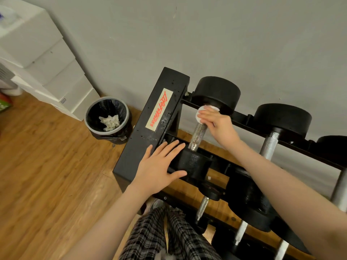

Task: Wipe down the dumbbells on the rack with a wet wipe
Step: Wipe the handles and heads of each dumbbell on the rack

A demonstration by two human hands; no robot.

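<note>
The left hand point(161, 166), fingers straight and spread, lies flat against the near head point(193, 166) of the leftmost dumbbell on the top tier and holds nothing; it appears to steady the weight. The right hand point(217, 124), farther in, has its fingers curled over a white wet wipe point(201, 111) and presses it on the far end of the knurled steel handle point(198, 135), just below the far head point(217, 92).

Step in hand, as judged: the handle of this first dumbbell is being wiped, with the wipe at its upper end. The next move likely calls for drawing the wipe down the handle toward the near head while the left hand keeps the weight from rolling in its cradle, then passing to the neighbouring dumbbell point(277, 124) to the right. Further dumbbells on the lower tier point(242, 196) appear not yet reached.

The black steel rack point(150, 128) carries a label with red lettering on its end post. It stands on a wood-plank floor point(47, 166), close to a plain grey wall point(206, 34). Left of the rack, a round bin point(107, 115) with a black liner holds crumpled white wipes. Beyond it, white boxes point(47, 59) are stacked along the wall.
</note>
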